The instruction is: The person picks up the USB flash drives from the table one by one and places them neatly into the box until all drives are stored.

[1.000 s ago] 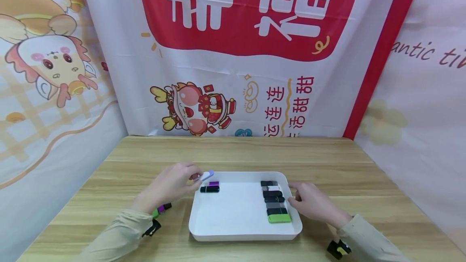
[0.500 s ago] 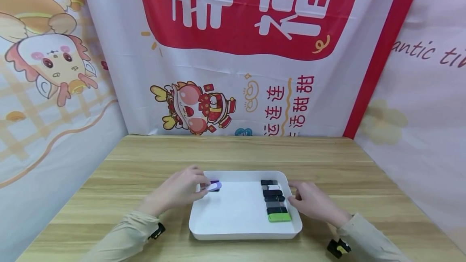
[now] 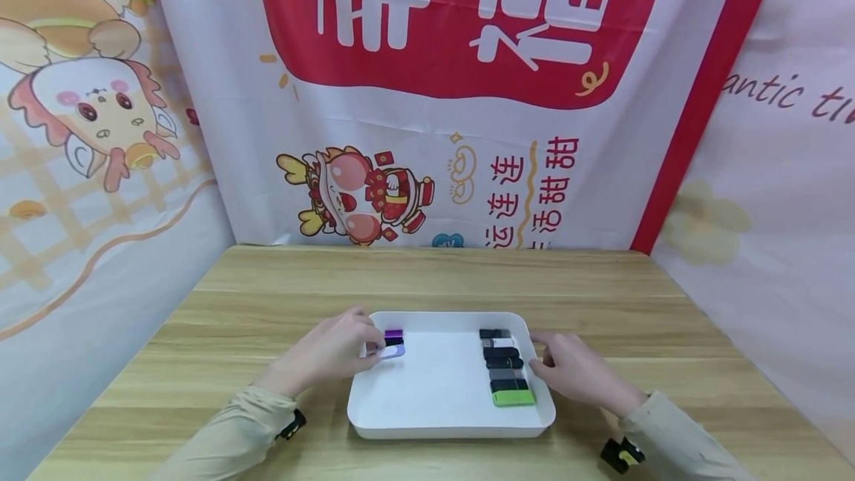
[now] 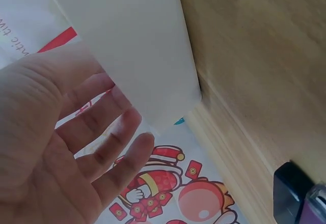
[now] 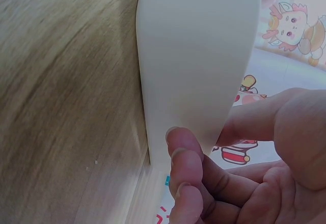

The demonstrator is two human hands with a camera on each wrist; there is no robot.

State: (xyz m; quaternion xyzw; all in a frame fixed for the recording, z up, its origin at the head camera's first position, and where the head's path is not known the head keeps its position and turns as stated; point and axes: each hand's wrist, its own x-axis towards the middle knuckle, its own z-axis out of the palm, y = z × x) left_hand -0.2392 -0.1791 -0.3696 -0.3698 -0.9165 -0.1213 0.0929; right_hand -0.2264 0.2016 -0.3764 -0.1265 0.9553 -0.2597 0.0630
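My left hand (image 3: 334, 347) reaches over the left wall of a white tray (image 3: 450, 433). It pinches a lavender and white USB flash drive (image 3: 394, 352) low over the tray floor, just below a black one (image 3: 395, 342) and a purple one (image 3: 394, 334). In the left wrist view the fingertips are partly hidden by the tray wall. At the opposite side, my right hand (image 3: 577, 373) grips the tray's right wall. The right wrist view shows the thumb over the rim and curled fingers (image 5: 186, 175) against the outside.
Along the tray's right side lies a column of several flash drives, black and grey ones (image 3: 502, 353) above a green one (image 3: 513, 398). A dark piece (image 4: 291, 189) and a purple piece (image 4: 315, 207) lie on the table outside the tray. Printed cloths (image 3: 441, 117) hang around the table.
My left hand has brought the lavender flash drive from above the tray's upper left corner inward and down, below the black one. The right hand stays at the tray wall.
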